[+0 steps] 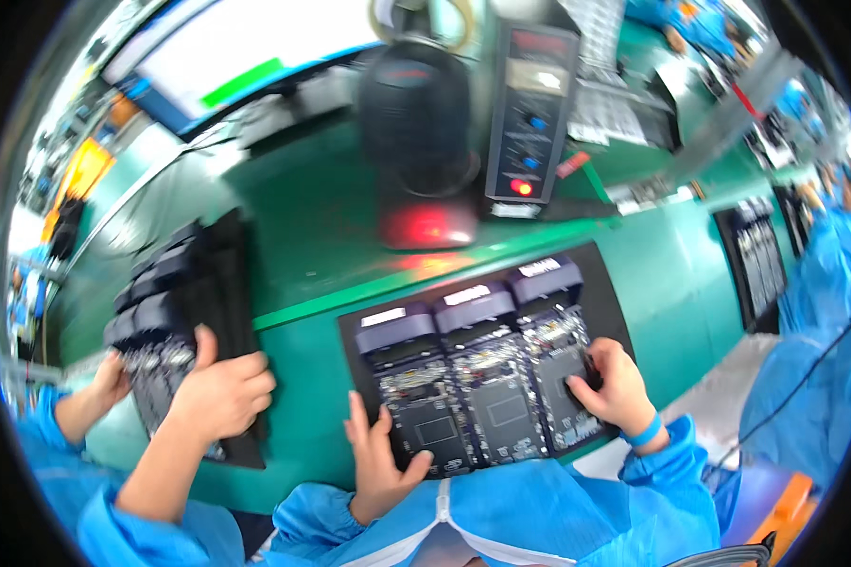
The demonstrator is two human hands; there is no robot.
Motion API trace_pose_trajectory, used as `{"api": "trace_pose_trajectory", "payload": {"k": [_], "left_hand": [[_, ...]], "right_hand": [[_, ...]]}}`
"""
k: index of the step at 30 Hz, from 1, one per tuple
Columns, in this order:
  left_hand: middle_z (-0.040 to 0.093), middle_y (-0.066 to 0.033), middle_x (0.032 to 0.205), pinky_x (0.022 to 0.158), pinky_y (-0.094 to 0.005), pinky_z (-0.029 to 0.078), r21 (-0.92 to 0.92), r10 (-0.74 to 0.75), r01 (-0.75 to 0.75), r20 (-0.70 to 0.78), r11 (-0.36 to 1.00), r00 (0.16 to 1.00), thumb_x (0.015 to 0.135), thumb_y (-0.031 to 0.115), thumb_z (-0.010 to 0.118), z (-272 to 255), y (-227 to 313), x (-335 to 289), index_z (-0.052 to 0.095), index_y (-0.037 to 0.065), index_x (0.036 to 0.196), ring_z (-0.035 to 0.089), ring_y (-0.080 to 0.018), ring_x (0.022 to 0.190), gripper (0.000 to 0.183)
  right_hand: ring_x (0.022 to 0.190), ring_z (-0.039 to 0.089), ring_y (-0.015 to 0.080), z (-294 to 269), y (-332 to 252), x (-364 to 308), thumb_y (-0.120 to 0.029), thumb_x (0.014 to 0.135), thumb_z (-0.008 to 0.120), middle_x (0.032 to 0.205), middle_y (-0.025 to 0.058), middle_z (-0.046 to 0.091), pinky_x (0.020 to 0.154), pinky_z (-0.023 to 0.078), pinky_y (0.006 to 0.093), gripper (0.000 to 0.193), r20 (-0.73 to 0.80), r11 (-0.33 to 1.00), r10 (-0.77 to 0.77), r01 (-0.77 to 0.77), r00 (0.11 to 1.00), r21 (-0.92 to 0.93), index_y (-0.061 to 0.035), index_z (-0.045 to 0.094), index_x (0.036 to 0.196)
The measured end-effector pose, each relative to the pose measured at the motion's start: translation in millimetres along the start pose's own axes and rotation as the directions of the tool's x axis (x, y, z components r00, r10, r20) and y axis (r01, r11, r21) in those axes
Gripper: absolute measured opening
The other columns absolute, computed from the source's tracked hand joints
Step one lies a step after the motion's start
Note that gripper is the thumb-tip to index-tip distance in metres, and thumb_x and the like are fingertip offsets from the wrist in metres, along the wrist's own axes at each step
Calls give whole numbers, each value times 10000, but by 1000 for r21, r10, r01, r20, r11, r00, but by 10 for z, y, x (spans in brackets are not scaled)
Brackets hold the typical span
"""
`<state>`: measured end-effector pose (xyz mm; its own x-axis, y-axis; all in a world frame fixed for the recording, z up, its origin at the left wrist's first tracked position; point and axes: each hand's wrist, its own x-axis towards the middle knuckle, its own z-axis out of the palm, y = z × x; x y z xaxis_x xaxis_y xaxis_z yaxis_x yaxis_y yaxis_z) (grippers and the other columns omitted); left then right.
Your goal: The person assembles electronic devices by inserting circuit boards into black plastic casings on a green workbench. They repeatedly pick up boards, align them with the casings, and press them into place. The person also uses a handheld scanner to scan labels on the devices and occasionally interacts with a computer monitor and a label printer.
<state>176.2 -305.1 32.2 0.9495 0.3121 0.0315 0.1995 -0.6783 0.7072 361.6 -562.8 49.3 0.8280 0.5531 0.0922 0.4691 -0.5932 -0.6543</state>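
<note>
A black tray [615, 283] lies in front of me with three circuit boards side by side, each with a dark purple housing at its far end. My left hand [383, 463] rests at the near left corner, fingers spread and thumb over the lower part of the left circuit board [425, 425]. The middle circuit board [506, 406] lies untouched between my hands. At the right edge my right hand [616, 386], with a blue wristband, has its fingers curled around the side of the right circuit board [560, 373], thumb on its face.
To my left a co-worker's hands [222, 392] hold a similar black tray [227, 283] of boards. A black scanner [416, 123] shines red light onto its base, beside a grey control box [529, 113] with knobs. A monitor [246, 57] stands behind. Another loaded tray [756, 260] is at right.
</note>
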Motion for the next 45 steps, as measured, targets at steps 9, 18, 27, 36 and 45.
{"api": "trace_pose_trajectory", "payload": {"k": [9,18,27,36,45], "left_hand": [[253,-131,1357,1033,-345,213,-971,-298,226,195,73,934,766,-61,403,-130,-46,-15,199,6,1325,254,-215,1254,599],[457,-112,1181,883,-358,424,-866,-179,438,404,240,897,860,35,427,-258,-16,212,296,55,1253,494,-211,1039,415],[531,-108,1095,819,-346,458,-832,224,491,546,260,807,848,89,443,256,828,1118,383,39,1221,546,-209,961,381],[551,-90,953,829,-326,407,-715,477,671,529,-194,702,777,60,494,1541,2124,2054,487,14,965,518,-201,897,194],[488,-99,1049,842,-323,403,-931,456,327,223,-164,862,668,-133,469,2639,2766,3023,384,36,1085,495,-211,960,458]], "right_hand": [[800,511,175,-284,244,-107,-109,754,584,922,97,515,697,426,271,517,-115,908,415,-401,903,124,28,371,1205],[823,553,107,-529,292,63,-100,789,557,936,42,599,741,439,238,282,290,629,257,-388,922,673,46,545,1029],[687,604,132,-1291,688,-947,-84,758,561,854,76,617,625,500,252,246,-208,607,524,-190,826,772,2,546,987],[677,599,140,-2063,1287,-1619,-119,786,528,827,79,614,604,486,248,230,-545,650,662,-32,514,759,18,547,969],[682,569,139,-1891,1781,-825,-93,784,559,807,54,604,622,455,235,173,-796,762,572,231,195,605,17,582,915]]}}
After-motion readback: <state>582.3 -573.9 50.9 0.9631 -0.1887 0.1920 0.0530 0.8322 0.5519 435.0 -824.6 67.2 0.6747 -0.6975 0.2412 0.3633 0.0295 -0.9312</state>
